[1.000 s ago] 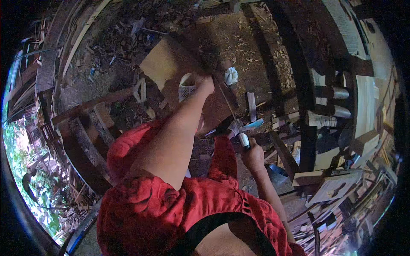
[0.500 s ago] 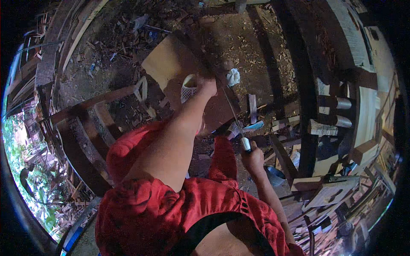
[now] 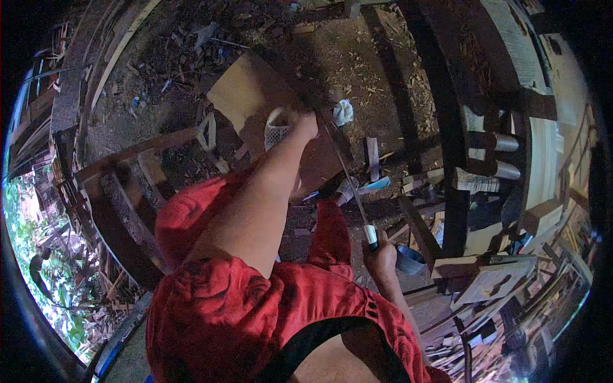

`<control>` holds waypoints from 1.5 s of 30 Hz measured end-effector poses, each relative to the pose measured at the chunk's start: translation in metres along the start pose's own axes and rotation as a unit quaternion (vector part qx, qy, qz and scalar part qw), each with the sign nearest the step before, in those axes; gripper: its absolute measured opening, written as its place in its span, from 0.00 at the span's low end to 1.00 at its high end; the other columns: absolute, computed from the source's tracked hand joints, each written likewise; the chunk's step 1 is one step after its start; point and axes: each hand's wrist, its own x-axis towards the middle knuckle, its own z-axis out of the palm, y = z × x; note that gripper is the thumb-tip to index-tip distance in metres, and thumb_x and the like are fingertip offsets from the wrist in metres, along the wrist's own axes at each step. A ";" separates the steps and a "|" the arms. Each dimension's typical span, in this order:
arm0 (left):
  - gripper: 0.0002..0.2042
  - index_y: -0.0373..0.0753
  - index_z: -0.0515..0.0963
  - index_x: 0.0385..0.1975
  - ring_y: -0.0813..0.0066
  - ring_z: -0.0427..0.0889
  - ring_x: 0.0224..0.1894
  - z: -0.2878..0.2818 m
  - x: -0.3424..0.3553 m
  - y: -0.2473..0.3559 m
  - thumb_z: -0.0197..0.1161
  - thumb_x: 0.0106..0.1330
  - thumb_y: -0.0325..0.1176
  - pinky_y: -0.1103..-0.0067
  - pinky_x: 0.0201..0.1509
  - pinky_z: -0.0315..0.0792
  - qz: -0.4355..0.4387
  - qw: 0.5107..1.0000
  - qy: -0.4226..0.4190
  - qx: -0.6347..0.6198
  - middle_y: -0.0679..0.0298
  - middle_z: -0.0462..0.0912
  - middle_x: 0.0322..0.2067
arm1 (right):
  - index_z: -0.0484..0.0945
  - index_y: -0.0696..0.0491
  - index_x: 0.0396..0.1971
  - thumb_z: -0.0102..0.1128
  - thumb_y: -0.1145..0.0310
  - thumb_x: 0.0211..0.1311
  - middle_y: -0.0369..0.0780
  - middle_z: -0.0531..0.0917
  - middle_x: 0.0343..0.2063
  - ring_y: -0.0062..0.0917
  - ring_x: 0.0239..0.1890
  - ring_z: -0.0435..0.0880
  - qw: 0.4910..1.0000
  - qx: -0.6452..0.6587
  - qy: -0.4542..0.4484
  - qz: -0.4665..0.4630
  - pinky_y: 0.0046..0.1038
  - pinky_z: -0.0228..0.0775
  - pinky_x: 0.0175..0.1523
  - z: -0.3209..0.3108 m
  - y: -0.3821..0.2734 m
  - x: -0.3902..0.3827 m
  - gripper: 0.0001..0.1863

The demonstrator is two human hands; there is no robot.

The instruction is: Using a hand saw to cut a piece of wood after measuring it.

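Observation:
My left hand (image 3: 306, 124) is down at the dark edge of a brown board (image 3: 233, 92) lying on the ground, beside a pale perforated clog (image 3: 276, 137); its fingers are hidden, so what they grip cannot be seen. My right hand (image 3: 381, 254) is closed round the white-and-black handle of a saw (image 3: 371, 236), whose long thin blade runs up along the board's right edge to near my left hand. A crumpled white bag or cloth (image 3: 343, 112) lies right of the board, with a short plank (image 3: 372, 156) below it and my red-clad legs around my left arm.
A wooden slatted frame (image 3: 134, 156) lies at left. At right are heavy timbers, cylindrical pieces (image 3: 504, 142), a grey bucket (image 3: 408, 260) and stacked offcuts (image 3: 485, 284). Wood scraps and chips litter the dirt floor (image 3: 345, 51); brighter foliage shows at far left.
My right hand and the saw handle have moved back toward my body, drawing the blade down along the board's edge. My left hand stays in about the same place.

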 end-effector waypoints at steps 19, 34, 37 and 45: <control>0.23 0.38 0.71 0.45 0.60 0.67 0.53 0.030 0.018 -0.002 0.57 0.47 0.37 0.64 0.60 0.52 -0.008 0.982 0.186 -0.039 0.53 0.71 0.48 | 0.70 0.58 0.31 0.57 0.62 0.45 0.54 0.76 0.21 0.49 0.28 0.75 0.998 -0.011 0.012 -0.056 0.44 0.66 0.32 0.020 -0.013 0.053 0.16; 0.24 0.35 0.67 0.49 0.56 0.60 0.57 0.015 0.004 -0.004 0.52 0.50 0.34 0.63 0.61 0.50 0.011 0.998 0.049 0.046 0.51 0.63 0.53 | 0.69 0.58 0.35 0.53 0.65 0.47 0.53 0.77 0.23 0.49 0.27 0.76 0.990 -0.081 -0.058 -0.096 0.44 0.68 0.32 0.049 -0.050 0.146 0.16; 0.24 0.36 0.67 0.49 0.55 0.61 0.57 0.019 0.008 -0.006 0.53 0.49 0.35 0.63 0.61 0.50 0.015 0.998 0.013 -0.059 0.51 0.64 0.53 | 0.68 0.57 0.36 0.54 0.65 0.47 0.53 0.77 0.24 0.50 0.28 0.75 0.994 -0.055 -0.021 -0.093 0.44 0.67 0.31 0.044 -0.041 0.124 0.17; 0.27 0.36 0.67 0.48 0.56 0.63 0.55 0.013 0.004 -0.004 0.60 0.47 0.41 0.58 0.60 0.50 0.041 0.998 -0.013 -0.049 0.51 0.66 0.51 | 0.67 0.53 0.31 0.58 0.65 0.46 0.52 0.75 0.19 0.51 0.27 0.73 1.000 -0.007 -0.016 0.018 0.42 0.64 0.28 0.012 0.011 0.010 0.13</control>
